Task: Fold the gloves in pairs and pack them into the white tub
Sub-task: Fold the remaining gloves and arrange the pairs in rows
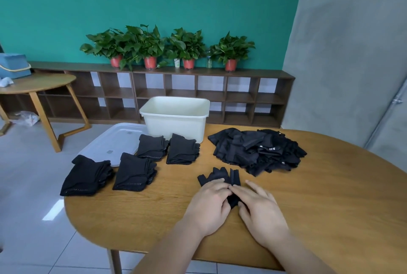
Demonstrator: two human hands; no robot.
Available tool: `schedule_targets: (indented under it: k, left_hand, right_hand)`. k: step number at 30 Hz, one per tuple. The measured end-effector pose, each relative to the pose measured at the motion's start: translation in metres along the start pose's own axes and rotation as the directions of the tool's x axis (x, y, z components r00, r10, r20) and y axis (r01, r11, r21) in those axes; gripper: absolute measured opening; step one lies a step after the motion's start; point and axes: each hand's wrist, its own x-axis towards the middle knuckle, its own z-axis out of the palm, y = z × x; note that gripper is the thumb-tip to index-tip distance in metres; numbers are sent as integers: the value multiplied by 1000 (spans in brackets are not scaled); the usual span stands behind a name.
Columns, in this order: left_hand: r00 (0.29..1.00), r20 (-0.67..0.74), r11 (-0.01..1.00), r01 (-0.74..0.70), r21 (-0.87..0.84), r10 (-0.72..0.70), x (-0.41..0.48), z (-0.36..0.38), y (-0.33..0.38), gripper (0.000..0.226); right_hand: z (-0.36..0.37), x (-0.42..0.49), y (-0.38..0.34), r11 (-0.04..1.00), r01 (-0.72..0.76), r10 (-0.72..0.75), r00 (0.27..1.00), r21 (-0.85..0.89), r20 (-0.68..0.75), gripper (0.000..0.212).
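Note:
A black fingerless glove (pixel 220 176) lies flat on the wooden table (pixel 319 218) in front of me. My left hand (pixel 209 206) and my right hand (pixel 259 209) rest side by side on its near end, fingers curled and pinching the fabric where they meet. A loose heap of black gloves (pixel 255 150) lies behind at the right. Several stacks of folded gloves sit at the left: (pixel 86 176), (pixel 134 172), (pixel 153 147), (pixel 181 150). The white tub (pixel 174 117) stands at the table's far edge, its visible inside bare.
The tub's translucent white lid (pixel 114 141) lies flat at the far left of the table, overhanging the edge. A second round table (pixel 37 84) stands to the left; a low shelf (pixel 198 95) with potted plants runs along the green wall.

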Motion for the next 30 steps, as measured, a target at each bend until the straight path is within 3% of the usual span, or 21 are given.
schedule_targets:
  k: [5, 9, 13, 16, 20, 23, 30]
  left_hand:
    - [990, 8, 989, 144, 44, -144, -22, -11, 8, 53]
    - [982, 61, 966, 164, 200, -180, -33, -19, 5, 75]
    - [964, 120, 956, 209, 205, -236, -42, -15, 0, 83]
    - [968, 84, 962, 222, 157, -237, -42, -16, -1, 79]
    - [950, -58, 951, 309, 3, -308, -38, -24, -8, 59]
    - [919, -50, 918, 386, -87, -391, -29, -32, -15, 49]
    - [877, 58, 879, 475, 44, -477, 15, -36, -19, 40]
  right_hand:
    - [0, -10, -4, 999, -13, 10, 998, -50, -61, 40]
    - [-2, -12, -4, 998, 66, -68, 990, -23, -126, 26]
    - [-1, -12, -3, 998, 63, -64, 988, -12, -139, 22]
    - [-1, -12, -4, 998, 66, -66, 985, -3, -157, 22]
    - [-3, -12, -3, 997, 75, -72, 991, 18, -117, 23]
    - [-4, -12, -4, 997, 59, -56, 996, 47, -67, 31]
    - [-4, -12, -4, 997, 58, -55, 997, 56, -48, 40]
